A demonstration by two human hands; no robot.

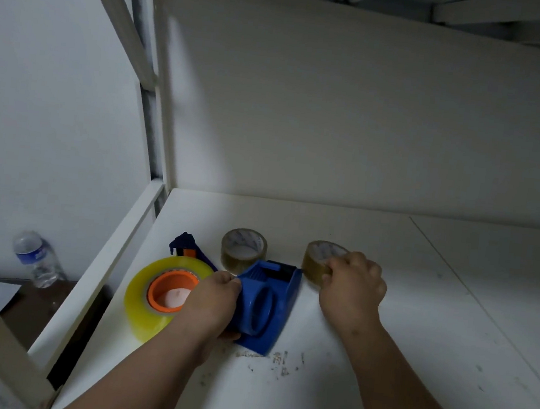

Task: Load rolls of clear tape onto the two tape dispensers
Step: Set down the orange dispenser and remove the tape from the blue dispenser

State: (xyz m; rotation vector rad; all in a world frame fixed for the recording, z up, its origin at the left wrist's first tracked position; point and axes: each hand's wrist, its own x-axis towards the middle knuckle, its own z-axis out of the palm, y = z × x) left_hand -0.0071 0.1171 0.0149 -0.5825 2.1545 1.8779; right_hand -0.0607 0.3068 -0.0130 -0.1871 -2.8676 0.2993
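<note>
A blue tape dispenser [267,307] lies on the white shelf [416,319], its empty hub facing up. My left hand [211,301] grips its left side. To the right, my right hand [353,288] holds a small roll of clear brownish tape [314,262], tilted on the shelf. A second small roll [243,250] stands behind the dispenser. At the left, a second dark blue dispenser [186,245] carries a large yellowish roll [152,295] on an orange hub [169,288]; most of its body is hidden.
The shelf's back wall rises just behind the rolls. White shelf uprights [150,92] stand at the left. Below the shelf's left edge a plastic water bottle [36,258] stands on a dark surface beside a white sheet. Scuff marks dot the shelf near the front.
</note>
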